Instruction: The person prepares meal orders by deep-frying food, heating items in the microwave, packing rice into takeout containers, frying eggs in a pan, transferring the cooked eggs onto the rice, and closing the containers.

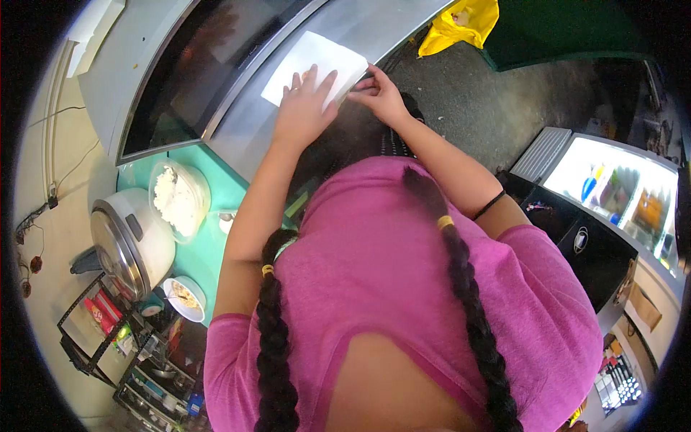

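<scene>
A white, flat, square stack like paper or napkins (322, 57) lies on the grey metal counter (248, 126). My left hand (306, 104) rests on top of it with the fingers spread. At the stack's right edge is my right hand (378, 95), its fingers bent and close together near the corner. Whether those fingers grip the edge or only touch it is too small to tell.
To the left, a turquoise surface (198, 248) holds a tub of white rice (176, 200), a rice cooker (126, 241) and a small bowl (185, 298). A yellow bag (461, 27) is at the top. A lit display case (612, 183) stands at the right.
</scene>
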The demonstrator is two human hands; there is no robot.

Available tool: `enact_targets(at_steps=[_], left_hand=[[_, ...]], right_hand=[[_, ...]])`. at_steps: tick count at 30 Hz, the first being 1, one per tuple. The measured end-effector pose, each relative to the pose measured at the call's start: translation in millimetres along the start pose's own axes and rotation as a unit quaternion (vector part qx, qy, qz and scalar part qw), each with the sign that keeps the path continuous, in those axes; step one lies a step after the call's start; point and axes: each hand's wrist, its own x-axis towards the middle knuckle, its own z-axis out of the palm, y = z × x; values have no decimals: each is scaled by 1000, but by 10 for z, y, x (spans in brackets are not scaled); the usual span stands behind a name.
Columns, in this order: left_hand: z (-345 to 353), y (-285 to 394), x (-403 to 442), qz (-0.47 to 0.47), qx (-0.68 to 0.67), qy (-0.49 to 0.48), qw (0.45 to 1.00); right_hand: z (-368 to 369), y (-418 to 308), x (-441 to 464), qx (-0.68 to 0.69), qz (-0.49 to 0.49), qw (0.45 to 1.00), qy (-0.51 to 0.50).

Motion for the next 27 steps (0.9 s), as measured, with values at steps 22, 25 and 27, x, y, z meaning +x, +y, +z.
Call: enact_targets(at_steps=[22,25,27], left_hand=[[4,52,-11,-3,-13,63,998],[11,41,-7,-3,-20,61,998],[30,29,-13,-1,-25,63,998]], right_hand=[[-96,-544,316,-248,-198,943,101],[-148,-592,334,-312,-232,917,88],[-182,-562,342,-322,-248,909,88]])
